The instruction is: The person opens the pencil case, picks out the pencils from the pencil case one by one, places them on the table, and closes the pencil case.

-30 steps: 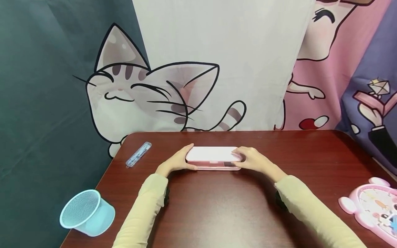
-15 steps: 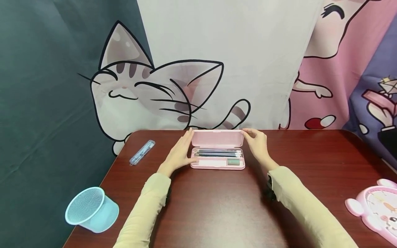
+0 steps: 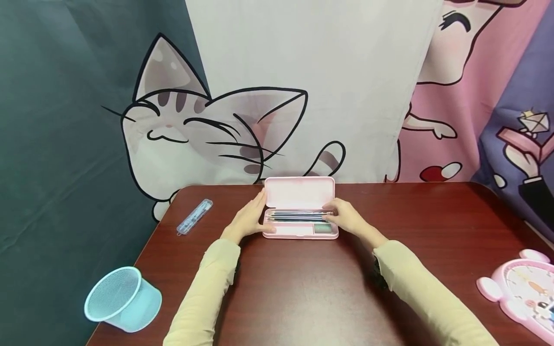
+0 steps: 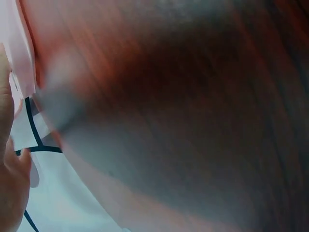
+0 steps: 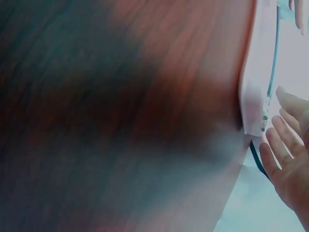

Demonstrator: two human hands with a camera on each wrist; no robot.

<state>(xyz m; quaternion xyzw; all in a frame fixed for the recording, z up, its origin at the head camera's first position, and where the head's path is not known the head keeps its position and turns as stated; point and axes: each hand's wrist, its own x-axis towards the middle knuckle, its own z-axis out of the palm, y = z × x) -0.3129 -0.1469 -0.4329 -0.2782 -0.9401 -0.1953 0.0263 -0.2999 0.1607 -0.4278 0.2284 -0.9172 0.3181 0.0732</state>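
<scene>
A pink pencil case (image 3: 298, 230) lies on the table, its lid (image 3: 299, 192) raised at the back. Dark-striped pencils (image 3: 294, 216) fill the rear compartment. A grey-green eraser-like block (image 3: 322, 228) sits at the front right. My left hand (image 3: 247, 221) rests at the case's left end, fingers straight up beside the lid and thumb over the front left corner. Above the right ends of the pencils is my right hand (image 3: 348, 218), fingers extended and slightly bent. In the right wrist view, its fingers are spread beside the case wall (image 5: 256, 72), gripping nothing.
A pale blue slim clear case (image 3: 195, 217) lies at the table's back left. At the left edge stands a light blue mesh pen holder (image 3: 140, 302). A pink animal-shaped clock (image 3: 515, 293) lies at the right. Behind the table (image 3: 303, 288) hangs a cartoon-printed curtain.
The lid has swung from nearly closed to standing raised, revealing the pencils. My right hand has let go of the lid and come down over the pencils; the left stays at the case.
</scene>
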